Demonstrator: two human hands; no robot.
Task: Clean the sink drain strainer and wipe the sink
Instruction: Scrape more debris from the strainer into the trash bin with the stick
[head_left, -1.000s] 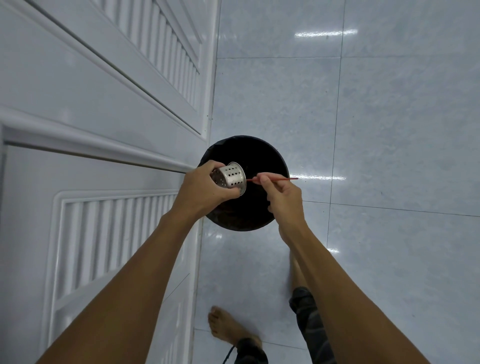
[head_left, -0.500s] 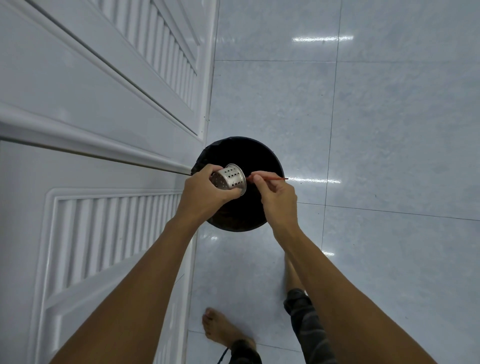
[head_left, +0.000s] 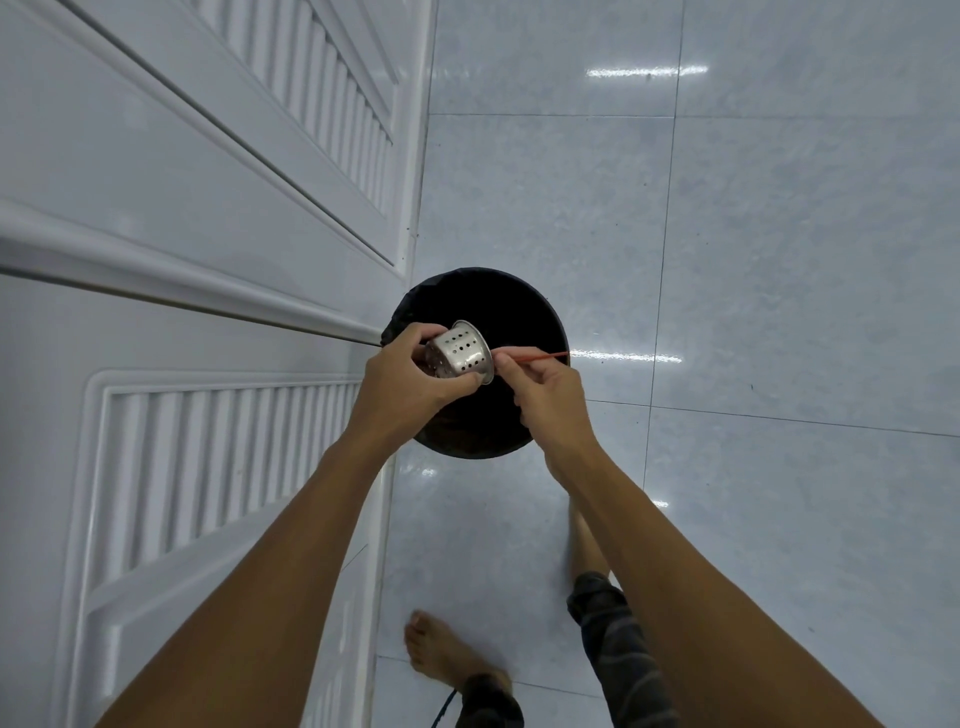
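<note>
Two bare hands are working above a black-lined bin on the tiled floor. The left hand is gripping a perforated steel sink strainer, tilted sideways over the bin. The right hand, just right of it, is pinching a thin red stick beside the strainer's rim.

The right hand has pushed its thin red stick seemingly closer to the strainer.

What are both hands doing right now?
Left hand: closed on the strainer, held over the bin.
Right hand: closed on a thin red stick, tip at the strainer's rim.
</note>
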